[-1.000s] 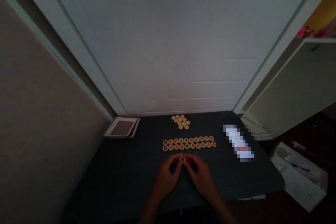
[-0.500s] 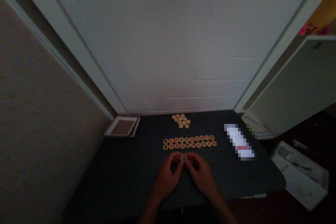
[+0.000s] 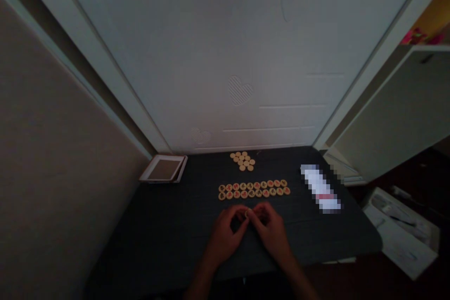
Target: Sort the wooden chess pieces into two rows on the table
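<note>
Between the fingertips of both hands is a small round Chinese chess piece (image 3: 247, 213), turned partly edge-on and mostly covered by my fingers. My left hand (image 3: 228, 230) pinches it from the left, and my right hand (image 3: 267, 226) pinches it from the right. Just beyond my fingers lie two level rows of Chinese chess pieces (image 3: 251, 193), face up with red or dark characters. Farther back sits a loose cluster of pale pieces (image 3: 242, 159), showing plain faces.
An open shallow box (image 3: 165, 170) rests at the table's back left. On the right lies a blurred-out white object (image 3: 320, 188). A white panel with hearts (image 3: 240, 90) stands behind the dark table (image 3: 158, 234). A white box (image 3: 404, 232) is lower, off the right edge.
The piece in my fingers has turned from showing its marked face to being seen partly edge-on. My right fingers have shifted slightly over it. The rows and cluster stay put.
</note>
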Tool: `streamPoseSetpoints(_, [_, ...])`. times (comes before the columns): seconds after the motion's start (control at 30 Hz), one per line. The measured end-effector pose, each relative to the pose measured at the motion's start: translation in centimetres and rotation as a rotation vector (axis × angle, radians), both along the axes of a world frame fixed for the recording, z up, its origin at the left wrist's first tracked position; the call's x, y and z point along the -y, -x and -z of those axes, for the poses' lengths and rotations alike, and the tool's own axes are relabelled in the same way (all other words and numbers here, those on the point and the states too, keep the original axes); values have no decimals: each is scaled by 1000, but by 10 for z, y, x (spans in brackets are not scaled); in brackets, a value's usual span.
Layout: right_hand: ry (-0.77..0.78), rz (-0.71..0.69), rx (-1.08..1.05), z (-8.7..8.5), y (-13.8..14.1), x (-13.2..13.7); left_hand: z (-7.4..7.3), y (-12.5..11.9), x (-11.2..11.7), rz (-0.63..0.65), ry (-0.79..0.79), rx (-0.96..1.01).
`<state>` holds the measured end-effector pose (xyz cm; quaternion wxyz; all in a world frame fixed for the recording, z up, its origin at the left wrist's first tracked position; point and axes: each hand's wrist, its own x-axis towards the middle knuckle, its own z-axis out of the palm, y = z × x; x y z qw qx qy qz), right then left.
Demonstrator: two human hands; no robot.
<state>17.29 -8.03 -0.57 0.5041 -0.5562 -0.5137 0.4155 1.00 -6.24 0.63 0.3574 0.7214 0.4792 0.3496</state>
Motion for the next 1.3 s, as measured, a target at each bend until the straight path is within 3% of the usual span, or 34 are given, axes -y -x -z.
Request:
streamPoseSetpoints(0.53, [-5, 3, -57, 8, -2, 0, -4, -1, 0, -28, 18, 6])
streamPoseSetpoints(1.0, [-57, -97, -151, -2, -2, 1, -4, -1, -2, -45, 41, 33])
streamPoseSetpoints(1.3, [-114, -88, -51, 0, -2, 1, -4, 0, -2, -30, 87, 121])
